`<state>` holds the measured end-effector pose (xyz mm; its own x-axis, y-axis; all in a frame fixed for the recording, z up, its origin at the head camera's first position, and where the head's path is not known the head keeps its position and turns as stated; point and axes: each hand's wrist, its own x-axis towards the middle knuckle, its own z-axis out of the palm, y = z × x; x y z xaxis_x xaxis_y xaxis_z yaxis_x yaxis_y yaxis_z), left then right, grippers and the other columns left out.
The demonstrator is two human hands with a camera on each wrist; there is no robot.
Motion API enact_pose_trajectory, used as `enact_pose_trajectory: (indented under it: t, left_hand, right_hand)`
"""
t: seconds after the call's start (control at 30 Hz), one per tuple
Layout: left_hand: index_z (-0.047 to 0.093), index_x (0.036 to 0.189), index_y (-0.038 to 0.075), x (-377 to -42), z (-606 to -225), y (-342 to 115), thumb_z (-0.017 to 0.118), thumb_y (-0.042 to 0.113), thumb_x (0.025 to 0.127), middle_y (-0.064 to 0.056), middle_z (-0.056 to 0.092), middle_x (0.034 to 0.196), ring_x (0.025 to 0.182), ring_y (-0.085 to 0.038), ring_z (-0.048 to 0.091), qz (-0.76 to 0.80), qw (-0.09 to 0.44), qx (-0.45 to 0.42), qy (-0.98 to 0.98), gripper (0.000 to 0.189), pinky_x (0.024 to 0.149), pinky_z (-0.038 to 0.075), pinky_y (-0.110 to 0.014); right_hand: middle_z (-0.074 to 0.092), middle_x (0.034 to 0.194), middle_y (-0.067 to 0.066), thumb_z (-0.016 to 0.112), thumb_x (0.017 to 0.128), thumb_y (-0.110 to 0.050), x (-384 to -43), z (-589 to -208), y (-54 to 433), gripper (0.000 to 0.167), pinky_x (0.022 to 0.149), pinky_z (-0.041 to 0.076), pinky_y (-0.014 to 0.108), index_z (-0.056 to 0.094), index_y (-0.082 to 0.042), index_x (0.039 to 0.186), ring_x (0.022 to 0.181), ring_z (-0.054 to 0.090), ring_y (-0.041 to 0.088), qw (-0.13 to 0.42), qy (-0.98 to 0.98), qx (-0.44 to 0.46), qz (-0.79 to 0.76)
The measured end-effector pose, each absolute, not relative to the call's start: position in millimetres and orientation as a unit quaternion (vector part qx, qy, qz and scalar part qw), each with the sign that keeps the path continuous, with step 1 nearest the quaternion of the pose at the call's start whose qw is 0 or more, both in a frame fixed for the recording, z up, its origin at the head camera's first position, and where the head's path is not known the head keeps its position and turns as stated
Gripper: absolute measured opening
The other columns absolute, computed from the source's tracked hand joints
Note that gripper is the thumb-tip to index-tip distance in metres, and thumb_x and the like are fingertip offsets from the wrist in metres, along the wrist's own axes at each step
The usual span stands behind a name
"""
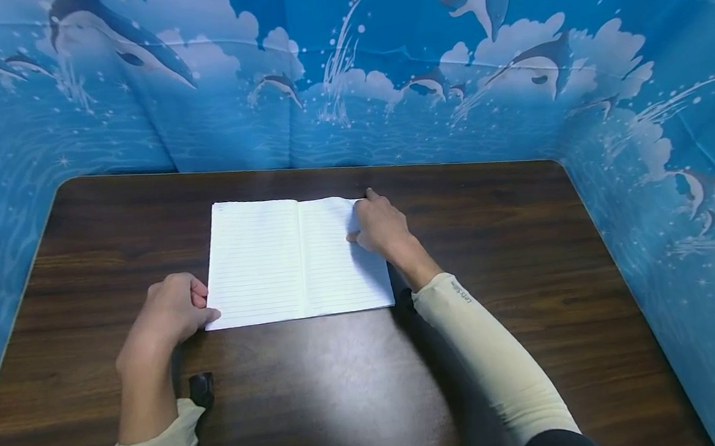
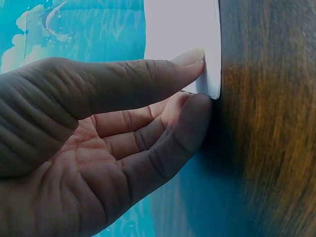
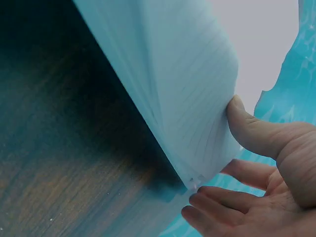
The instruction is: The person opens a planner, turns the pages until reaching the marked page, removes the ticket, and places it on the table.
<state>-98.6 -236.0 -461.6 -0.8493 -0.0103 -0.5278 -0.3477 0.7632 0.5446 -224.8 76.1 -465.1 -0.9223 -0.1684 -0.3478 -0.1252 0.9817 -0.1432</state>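
An open notebook (image 1: 256,264) with ruled white pages lies on the dark wooden table. My left hand (image 1: 172,310) is at its near left corner. In the left wrist view the thumb (image 2: 182,69) lies on top of the paper, and the curled fingers meet the edge from the other side, pinching the corner. Across the notebook, my right hand (image 1: 384,227) holds the right page near its far outer corner. The right wrist view shows the thumb (image 3: 242,118) against a slightly bowed ruled page (image 3: 197,89), with the fingers beyond its edge.
The brown table (image 1: 500,251) has rounded far corners. A blue curtain (image 1: 347,128) printed with dolphins and clouds hangs behind it and along both sides. A small black object (image 1: 201,390) sits at the left wrist, beside the sleeve.
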Motion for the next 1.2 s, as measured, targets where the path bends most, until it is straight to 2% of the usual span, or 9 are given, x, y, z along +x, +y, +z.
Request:
enact_pose_trajectory:
  t: [0.13,0.33,0.5,0.7,0.77,0.9,0.97,1.1,1.2]
  left_hand:
    - [0.060,0.117,-0.011,-98,-462,-237,0.081,0.008,0.094,-0.025,0.061,0.103,0.092,-0.036,0.058,0.329,0.258,-0.100,0.903,0.036,0.079,0.051,-0.039]
    - [0.060,0.118,-0.011,-98,-460,-237,0.081,0.008,0.094,-0.025,0.061,0.104,0.093,-0.036,0.058,0.328,0.261,-0.102,0.902,0.036,0.079,0.051,-0.040]
    - [0.060,0.116,-0.010,-98,-461,-236,0.081,0.007,0.094,-0.024,0.060,0.103,0.092,-0.035,0.057,0.330,0.258,-0.102,0.902,0.035,0.079,0.050,-0.039]
    - [0.060,0.116,-0.010,-99,-462,-236,0.081,0.007,0.094,-0.024,0.061,0.102,0.092,-0.035,0.058,0.329,0.255,-0.101,0.904,0.035,0.078,0.051,-0.039]
    - [0.060,0.116,-0.010,-99,-462,-236,0.081,0.007,0.094,-0.024,0.061,0.102,0.092,-0.035,0.058,0.329,0.255,-0.102,0.904,0.035,0.078,0.051,-0.038]
    - [0.060,0.116,-0.010,-99,-461,-235,0.081,0.007,0.094,-0.024,0.060,0.102,0.092,-0.036,0.058,0.329,0.257,-0.104,0.903,0.035,0.078,0.052,-0.038]
    - [0.060,0.116,-0.010,-99,-461,-234,0.081,0.007,0.094,-0.025,0.060,0.102,0.092,-0.036,0.058,0.330,0.257,-0.103,0.902,0.035,0.078,0.051,-0.038]
    - [0.059,0.116,-0.010,-100,-461,-235,0.081,0.007,0.094,-0.025,0.060,0.103,0.093,-0.036,0.058,0.329,0.255,-0.099,0.904,0.035,0.079,0.051,-0.039]
    - [0.059,0.116,-0.011,-100,-462,-235,0.080,0.006,0.094,-0.025,0.059,0.102,0.092,-0.036,0.057,0.329,0.254,-0.099,0.904,0.035,0.079,0.051,-0.040]
  right_hand:
    - [0.035,0.174,0.016,0.077,0.100,-0.031,-220,-467,75,0.055,0.111,0.053,0.055,0.063,-0.009,0.148,0.159,0.038,0.035,0.151,0.982,-0.102,-0.044]
    - [0.038,0.170,0.019,0.079,0.099,-0.025,-214,-469,70,0.064,0.099,0.059,0.056,0.054,-0.016,0.157,0.144,0.053,0.036,0.123,0.986,-0.098,-0.058]
    - [0.028,0.172,0.024,0.079,0.099,-0.017,-213,-469,72,0.075,0.103,0.057,0.054,0.042,-0.015,0.164,0.141,0.056,0.042,0.132,0.981,-0.075,-0.118]
    - [0.021,0.171,0.028,0.077,0.098,-0.007,-215,-463,76,0.096,0.108,0.055,0.046,0.015,-0.008,0.172,0.136,0.060,0.040,0.148,0.967,-0.028,-0.204]
    - [0.020,0.171,0.028,0.076,0.098,-0.007,-216,-461,77,0.098,0.107,0.055,0.046,0.012,-0.006,0.172,0.135,0.061,0.039,0.150,0.967,-0.014,-0.205]
    - [0.030,0.168,0.027,0.073,0.099,-0.006,-216,-456,80,0.087,0.106,0.057,0.045,0.021,0.000,0.169,0.132,0.064,0.039,0.135,0.975,-0.008,-0.176]
    - [0.041,0.162,0.027,0.071,0.100,-0.005,-215,-454,81,0.078,0.106,0.057,0.045,0.028,0.003,0.165,0.133,0.065,0.038,0.122,0.979,-0.012,-0.161]
    - [0.063,0.143,0.028,0.065,0.104,-0.004,-214,-451,85,0.060,0.096,0.062,0.043,0.038,0.005,0.157,0.123,0.072,0.036,0.095,0.982,-0.026,-0.160]
    - [0.070,0.129,0.028,0.063,0.106,-0.004,-214,-449,87,0.044,0.083,0.064,0.040,0.049,0.005,0.146,0.108,0.077,0.033,0.078,0.981,-0.030,-0.176]
